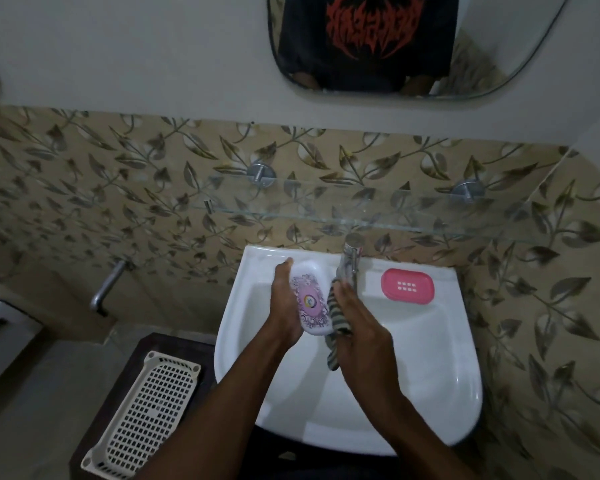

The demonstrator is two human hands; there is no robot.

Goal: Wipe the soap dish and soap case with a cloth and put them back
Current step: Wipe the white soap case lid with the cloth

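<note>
My left hand [284,306] grips a white soap case [310,299] with a purple patterned lid, held over the left part of the white sink [440,375]. My right hand [357,323] presses a striped green and white cloth [336,317] against the case's right side; the cloth's end hangs down below my fingers. A pink soap dish [407,285] with small drain slots lies flat on the sink's back right ledge, apart from both hands.
A chrome tap [352,258] stands at the sink's back, just behind the cloth. A glass shelf [378,209] juts from the leaf-patterned tiles above it. A cream perforated tray [146,414] lies on a dark stool at the lower left. A mirror [413,46] hangs above.
</note>
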